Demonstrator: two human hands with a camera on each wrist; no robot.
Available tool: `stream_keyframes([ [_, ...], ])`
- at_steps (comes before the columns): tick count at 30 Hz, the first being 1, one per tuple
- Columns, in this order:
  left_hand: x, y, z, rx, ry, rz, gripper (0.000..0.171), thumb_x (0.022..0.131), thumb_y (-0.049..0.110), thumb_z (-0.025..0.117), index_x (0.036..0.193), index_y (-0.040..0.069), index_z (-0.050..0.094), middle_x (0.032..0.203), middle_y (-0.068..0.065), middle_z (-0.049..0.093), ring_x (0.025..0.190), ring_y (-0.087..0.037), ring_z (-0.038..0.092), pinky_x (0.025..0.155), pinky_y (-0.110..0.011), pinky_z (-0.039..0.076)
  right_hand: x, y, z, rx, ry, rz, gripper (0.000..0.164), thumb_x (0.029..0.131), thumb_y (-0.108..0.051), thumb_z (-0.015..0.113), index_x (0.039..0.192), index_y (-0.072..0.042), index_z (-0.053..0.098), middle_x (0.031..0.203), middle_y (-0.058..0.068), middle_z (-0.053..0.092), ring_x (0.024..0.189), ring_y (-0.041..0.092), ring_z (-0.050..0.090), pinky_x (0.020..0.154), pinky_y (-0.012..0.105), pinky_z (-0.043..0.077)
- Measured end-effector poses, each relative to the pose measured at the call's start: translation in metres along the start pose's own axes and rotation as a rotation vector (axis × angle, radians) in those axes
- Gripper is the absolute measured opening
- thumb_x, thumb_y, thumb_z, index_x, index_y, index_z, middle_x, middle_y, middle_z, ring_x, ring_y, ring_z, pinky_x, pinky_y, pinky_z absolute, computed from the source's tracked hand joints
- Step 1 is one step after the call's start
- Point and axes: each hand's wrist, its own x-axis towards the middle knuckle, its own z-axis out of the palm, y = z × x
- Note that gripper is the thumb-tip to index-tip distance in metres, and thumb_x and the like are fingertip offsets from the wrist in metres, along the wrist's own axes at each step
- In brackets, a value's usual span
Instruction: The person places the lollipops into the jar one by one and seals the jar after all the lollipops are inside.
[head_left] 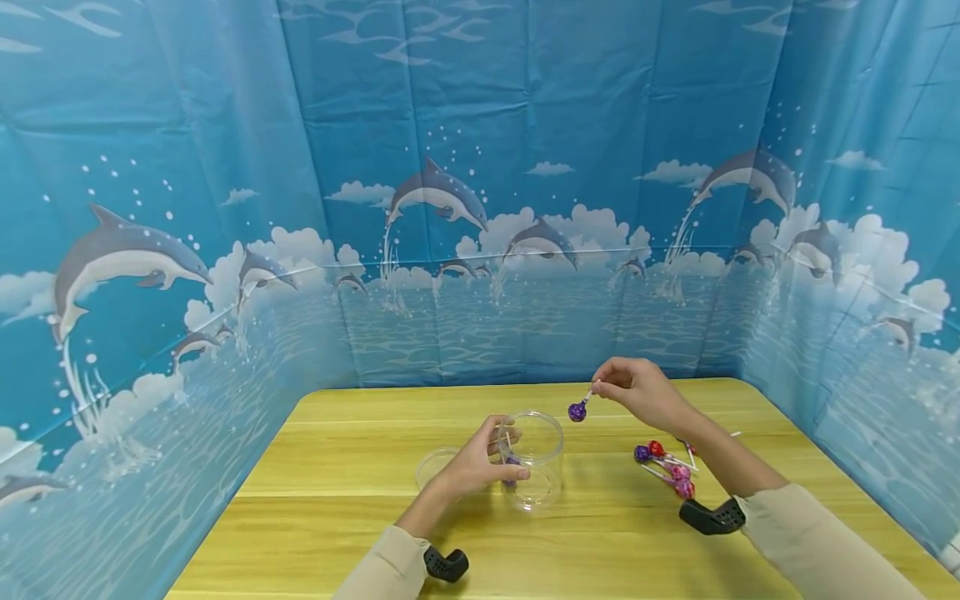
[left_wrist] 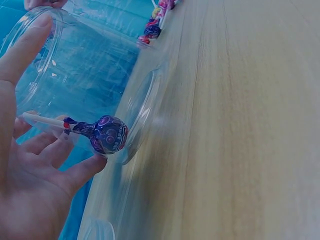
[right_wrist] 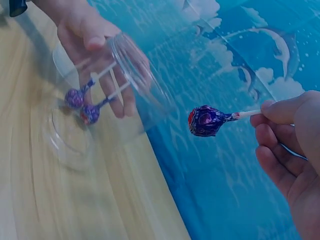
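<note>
My left hand (head_left: 480,462) holds a clear plastic jar (head_left: 551,454) upright on the table, thumb on the near side and fingers around the far side. Inside the jar lies a purple-wrapped lollipop (left_wrist: 109,135), stick leaning upward. Through the wall, the right wrist view shows two purple heads; whether one is a reflection I cannot tell. To the right of the jar and higher than its rim, my right hand (head_left: 637,392) pinches the white stick of another purple lollipop (right_wrist: 206,121), which hangs head down. It touches nothing else.
Several lollipops (head_left: 681,472) in red, pink and purple wrappers lie on the wooden table (head_left: 315,500), below my right forearm. A clear round lid (head_left: 429,468) lies left of the jar, partly behind my left hand. A blue dolphin curtain (head_left: 480,333) encloses the table.
</note>
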Motion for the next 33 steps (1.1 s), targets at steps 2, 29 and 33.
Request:
stream_keyframes([
  [2, 0.0, 0.0, 0.0, 0.003, 0.002, -0.002, 0.076, 0.09, 0.029, 0.085, 0.151, 0.021, 0.04, 0.153, -0.015, 0.049, 0.14, -0.029, 0.047, 0.11, -0.05, 0.043, 0.003, -0.006, 0.003, 0.006, -0.001, -0.013, 0.009, 0.104, -0.014, 0.065, 0.104, -0.007, 0.071, 0.096, 0.0, 0.074, 0.09, 0.017, 0.072, 0.082, 0.042, 0.058],
  [29, 0.003, -0.003, 0.0, -0.002, -0.008, 0.009, 0.077, 0.092, 0.026, 0.081, 0.154, 0.017, 0.036, 0.148, 0.0, 0.053, 0.141, -0.031, 0.046, 0.109, -0.052, 0.043, 0.039, -0.017, 0.073, -0.117, -0.226, -0.22, 0.007, 0.099, -0.005, 0.07, 0.097, -0.011, 0.074, 0.088, -0.007, 0.072, 0.077, 0.008, 0.068, 0.069, 0.028, 0.057],
  [33, 0.002, -0.002, -0.001, -0.01, -0.013, 0.01, 0.079, 0.093, 0.025, 0.081, 0.156, 0.014, 0.035, 0.148, -0.001, 0.053, 0.141, -0.033, 0.046, 0.109, -0.052, 0.043, 0.042, -0.015, 0.081, -0.171, -0.232, -0.312, 0.008, 0.097, -0.002, 0.071, 0.096, -0.008, 0.077, 0.086, -0.006, 0.072, 0.073, 0.005, 0.066, 0.066, 0.027, 0.056],
])
